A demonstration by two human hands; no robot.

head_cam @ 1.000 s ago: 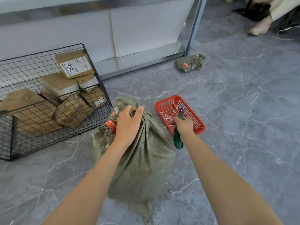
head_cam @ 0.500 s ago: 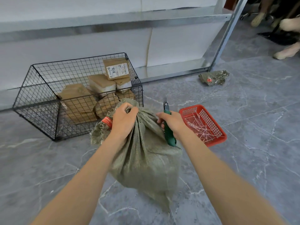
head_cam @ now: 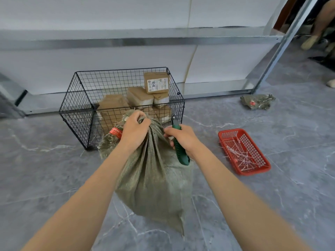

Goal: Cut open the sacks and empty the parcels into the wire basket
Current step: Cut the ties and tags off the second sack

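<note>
A full green woven sack (head_cam: 154,182) stands on the grey floor in front of me, its neck bunched and tied with a red tag (head_cam: 116,132). My left hand (head_cam: 135,130) grips the gathered neck from above. My right hand (head_cam: 183,139) holds a green-handled utility knife (head_cam: 179,151) beside the neck, blade end pointing up and away. Just behind the sack stands the black wire basket (head_cam: 79,105) with several brown cardboard parcels (head_cam: 138,96) inside.
A red plastic tray (head_cam: 261,158) holding several cut white ties lies on the floor to the right. A crumpled empty sack (head_cam: 257,101) lies further back by a metal shelf leg (head_cam: 272,57). Another person's feet (head_cam: 310,41) show at top right.
My right hand brought the knife from the red tray over to the sack's neck. The view tilted up, so the basket now sits directly behind the sack. My left hand kept its grip.
</note>
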